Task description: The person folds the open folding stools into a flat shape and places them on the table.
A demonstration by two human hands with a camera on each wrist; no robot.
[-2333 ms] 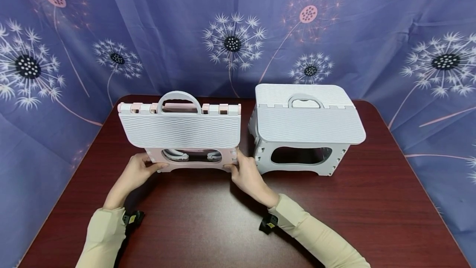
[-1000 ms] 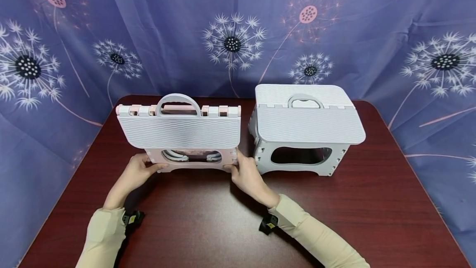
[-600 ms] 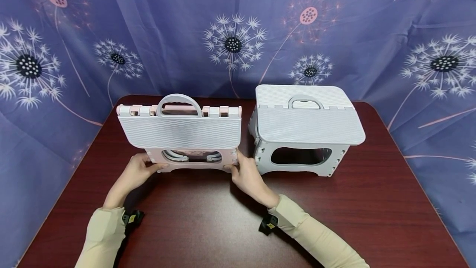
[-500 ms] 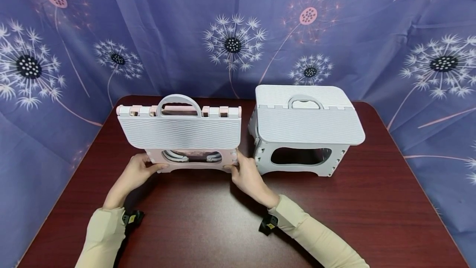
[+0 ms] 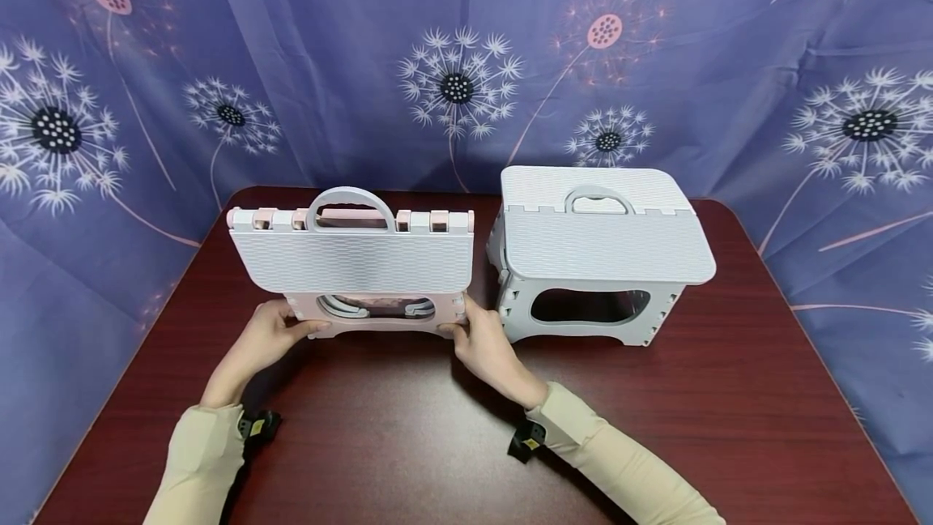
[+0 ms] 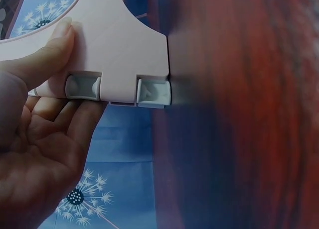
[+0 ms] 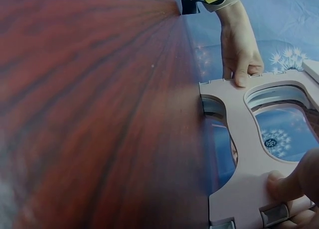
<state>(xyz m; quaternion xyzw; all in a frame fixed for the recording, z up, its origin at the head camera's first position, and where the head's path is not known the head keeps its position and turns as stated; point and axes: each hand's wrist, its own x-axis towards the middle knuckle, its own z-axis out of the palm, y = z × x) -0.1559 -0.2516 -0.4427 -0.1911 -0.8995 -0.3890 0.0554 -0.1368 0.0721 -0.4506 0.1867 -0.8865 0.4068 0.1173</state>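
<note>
A pink and white folding stool [image 5: 357, 262] stands partly folded on the left of the table, its white seat panel sloping down toward me and its grey carry handle raised on top. My left hand [image 5: 271, 336] grips the left edge of its pink leg panel [image 6: 119, 45], thumb on the front face and fingers behind. On the opposite edge of that panel my right hand [image 5: 490, 344] holds on in the same way, thumb in front, as the right wrist view shows. Through the panel's cutout, light grey curved parts inside the stool are visible.
A second folding stool [image 5: 605, 245], white and grey, stands fully unfolded close by on the right. Both stools are on a dark red wooden table [image 5: 408, 428]. A blue curtain with dandelion prints [image 5: 335, 63] hangs behind the table and along its sides.
The pink stool's top edge and handle have sunk very slightly and tipped a little toward me. Both hands keep their grip in the same places, and the second stool stays put.
</note>
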